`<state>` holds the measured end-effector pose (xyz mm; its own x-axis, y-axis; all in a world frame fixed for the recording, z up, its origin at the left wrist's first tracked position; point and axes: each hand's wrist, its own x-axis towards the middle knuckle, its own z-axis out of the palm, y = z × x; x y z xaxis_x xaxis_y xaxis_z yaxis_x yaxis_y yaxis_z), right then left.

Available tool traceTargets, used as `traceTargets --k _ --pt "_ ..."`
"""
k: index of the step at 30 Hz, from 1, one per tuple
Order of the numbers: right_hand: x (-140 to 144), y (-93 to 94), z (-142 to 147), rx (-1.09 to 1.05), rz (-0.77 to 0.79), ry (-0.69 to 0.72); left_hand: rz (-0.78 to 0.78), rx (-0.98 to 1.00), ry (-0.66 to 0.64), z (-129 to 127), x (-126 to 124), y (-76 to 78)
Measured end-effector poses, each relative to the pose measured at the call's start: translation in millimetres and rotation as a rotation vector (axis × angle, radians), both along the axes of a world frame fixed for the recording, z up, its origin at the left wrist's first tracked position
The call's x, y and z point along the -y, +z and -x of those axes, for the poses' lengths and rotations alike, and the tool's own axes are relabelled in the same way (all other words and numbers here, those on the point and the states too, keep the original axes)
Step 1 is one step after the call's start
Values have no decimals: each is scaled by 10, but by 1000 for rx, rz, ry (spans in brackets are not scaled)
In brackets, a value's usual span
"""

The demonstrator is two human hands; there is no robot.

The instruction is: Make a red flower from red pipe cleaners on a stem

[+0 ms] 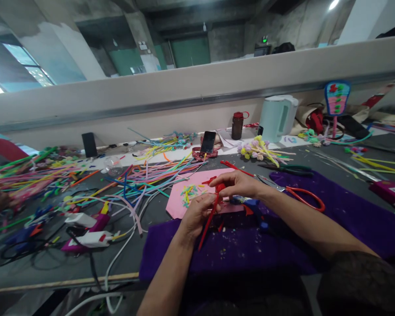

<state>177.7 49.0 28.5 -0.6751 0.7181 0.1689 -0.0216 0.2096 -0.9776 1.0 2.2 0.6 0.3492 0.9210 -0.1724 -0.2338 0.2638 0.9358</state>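
A craft workshop in a bare concrete hall: the long grey bench [145, 259] is strewn with coloured pipe cleaners [151, 175], glue guns [88, 228] near its left edge, scissors [292, 193], pliers [289, 167] and finished pipe-cleaner flowers [258, 149] along its far edge.

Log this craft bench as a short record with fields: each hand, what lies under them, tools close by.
left hand: pinches the lower part of a red pipe cleaner
right hand: grips the coiled top of the same stem
underneath: purple cloth and a pink sheet with cut scraps
tools: red-handled scissors right of the hands; glue guns to the left
behind: loose pipe cleaners, a propped phone
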Motion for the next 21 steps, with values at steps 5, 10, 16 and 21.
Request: traceTargets --k 5,10,16,21 --pt "43 45 17 151 -450 -80 -13 9 13 -1 -27 -33" --pt "110 90 40 262 -676 -78 -12 -68 13 -5 -36 -36" --pt "107 70 37 259 -640 -93 -79 -116 70 -18 -30 -23" --pt "101 -10 62 135 -336 -112 -76 -37 126 -2 -27 6"
